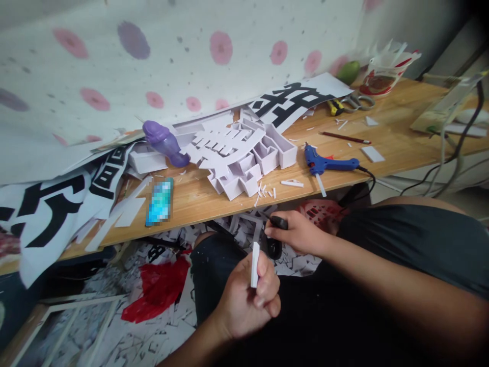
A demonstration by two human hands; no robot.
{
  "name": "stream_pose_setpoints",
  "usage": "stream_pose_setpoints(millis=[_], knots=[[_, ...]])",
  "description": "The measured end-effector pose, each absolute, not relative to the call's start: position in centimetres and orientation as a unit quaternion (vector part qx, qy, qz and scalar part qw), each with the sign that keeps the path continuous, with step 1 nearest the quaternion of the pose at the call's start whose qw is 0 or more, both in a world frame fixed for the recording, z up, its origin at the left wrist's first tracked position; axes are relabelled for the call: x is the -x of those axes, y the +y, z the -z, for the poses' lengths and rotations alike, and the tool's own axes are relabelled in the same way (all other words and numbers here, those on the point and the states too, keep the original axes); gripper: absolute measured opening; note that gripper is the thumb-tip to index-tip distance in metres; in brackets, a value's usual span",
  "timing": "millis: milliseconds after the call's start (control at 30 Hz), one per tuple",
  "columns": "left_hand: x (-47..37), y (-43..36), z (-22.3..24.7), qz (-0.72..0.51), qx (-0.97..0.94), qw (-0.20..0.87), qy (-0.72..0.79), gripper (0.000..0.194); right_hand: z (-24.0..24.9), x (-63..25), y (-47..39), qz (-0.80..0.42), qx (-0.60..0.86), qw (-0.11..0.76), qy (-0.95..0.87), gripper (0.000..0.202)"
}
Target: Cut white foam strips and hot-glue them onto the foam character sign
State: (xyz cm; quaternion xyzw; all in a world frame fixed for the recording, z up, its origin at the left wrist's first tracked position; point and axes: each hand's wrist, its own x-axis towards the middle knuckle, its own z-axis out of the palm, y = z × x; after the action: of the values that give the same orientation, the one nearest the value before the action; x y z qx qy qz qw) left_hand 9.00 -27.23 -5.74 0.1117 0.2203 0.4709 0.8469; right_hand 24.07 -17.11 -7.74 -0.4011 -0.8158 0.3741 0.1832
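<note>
My left hand (250, 293) is closed around a narrow white foam-board strip (254, 265), pinched upright between thumb and fingers. Just beyond it, my right hand (296, 232) is closed on a black-handled tool (278, 222); its working end cannot be made out clearly. Both hands are above my lap, in front of the table edge. On the table ahead stands a white built-up character (233, 153) with raised walls and open compartments. To its right lies a blue glue gun (324, 162) with a white stick under its nozzle.
The wooden table (225, 211) also bears a phone (159, 201), a purple figurine (166, 142), printed character sheets (53, 204), a pencil (346, 137), scissors (359, 102) and a bucket (384, 76). Cables hang at the right. Paper scraps and a red bag (158, 288) cover the floor.
</note>
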Motion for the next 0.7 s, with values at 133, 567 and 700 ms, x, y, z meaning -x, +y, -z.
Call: stream_pose_setpoints(millis=[133, 567, 700], knots=[[-8.8, -27.1, 6.0, -0.449, -0.077, 0.873, 0.172, 0.013, 6.5, -23.6, -18.1, -0.694, 0.233, 0.241, -0.637, 0.031], [-9.7, -25.7, 6.4, -0.468, -0.159, 0.803, 0.334, 0.027, 5.8, -24.1, -17.8, -0.728, 0.231, 0.274, -0.585, 0.023], [-10.0, -25.5, 5.4, -0.51, -0.15, 0.779, 0.334, 0.029, 6.2, -24.5, -18.2, -0.485, 0.311, 0.32, -0.752, 0.013]])
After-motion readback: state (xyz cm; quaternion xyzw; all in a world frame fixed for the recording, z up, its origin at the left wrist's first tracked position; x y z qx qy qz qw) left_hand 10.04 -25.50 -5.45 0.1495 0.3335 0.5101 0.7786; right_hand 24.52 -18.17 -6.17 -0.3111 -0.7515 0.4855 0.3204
